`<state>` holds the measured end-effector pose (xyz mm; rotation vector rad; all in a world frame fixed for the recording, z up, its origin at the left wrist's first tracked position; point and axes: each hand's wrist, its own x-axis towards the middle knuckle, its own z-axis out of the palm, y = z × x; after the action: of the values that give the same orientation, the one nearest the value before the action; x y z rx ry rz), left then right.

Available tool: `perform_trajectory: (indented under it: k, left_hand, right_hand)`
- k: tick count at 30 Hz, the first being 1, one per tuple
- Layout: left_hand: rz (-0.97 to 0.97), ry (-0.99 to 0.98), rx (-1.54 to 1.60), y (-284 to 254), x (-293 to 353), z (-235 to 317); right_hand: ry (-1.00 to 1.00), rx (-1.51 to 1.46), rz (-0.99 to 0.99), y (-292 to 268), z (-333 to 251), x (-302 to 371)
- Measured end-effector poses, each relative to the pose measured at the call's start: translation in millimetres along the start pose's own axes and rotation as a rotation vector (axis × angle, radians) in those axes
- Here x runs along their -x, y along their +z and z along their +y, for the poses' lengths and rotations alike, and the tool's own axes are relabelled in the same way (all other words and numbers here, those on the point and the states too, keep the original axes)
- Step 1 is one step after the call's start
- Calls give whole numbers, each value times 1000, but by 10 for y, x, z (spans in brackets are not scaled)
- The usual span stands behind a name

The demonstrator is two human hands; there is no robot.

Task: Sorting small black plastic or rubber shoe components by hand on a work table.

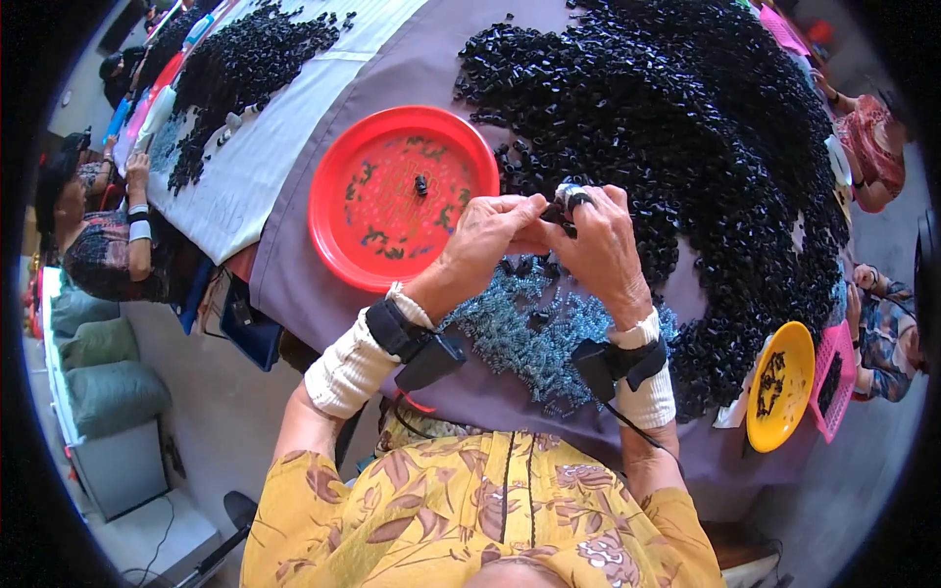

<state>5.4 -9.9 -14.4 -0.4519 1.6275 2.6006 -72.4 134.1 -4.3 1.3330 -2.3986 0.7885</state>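
My left hand point(487, 243) and my right hand point(603, 245) meet in front of me, just right of a red round tray point(338, 157). The left thumb and forefinger are pinched together. Bent inward, the right fingers close toward the left fingertips; white wrapping covers part of one finger. Whatever sits between the fingertips is too small and covered to make out. A few small black pieces point(421, 185) lie in the patterned tray. Under the wrists spreads a pile of small light-blue, clear-looking pieces point(529, 333). Beyond the hands is a large heap of small black tubular pieces point(647, 118).
A purple-grey cloth point(294, 230) covers the table. At the right stand a yellow bowl point(796, 358) with dark pieces and a pink basket point(833, 392). Other people sit at the left point(108, 235) and right point(872, 147). Another black heap point(235, 64) lies on white cloth.
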Motion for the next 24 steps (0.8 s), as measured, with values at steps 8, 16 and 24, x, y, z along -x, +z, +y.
perform_trajectory:
  k: [8, 16, 24]
  left_hand:
    - [-204, -111, 219, -68, -47, -64]
    - [-263, -199, 235, -63, -60, -73]
    - [-263, -235, 254, -118, -99, -129]
  right_hand:
    - [36, -52, -33, -65, -36, 8]
    - [32, -26, -73, -83, -17, 22]
    - [20, -7, -113, -82, -30, 16]
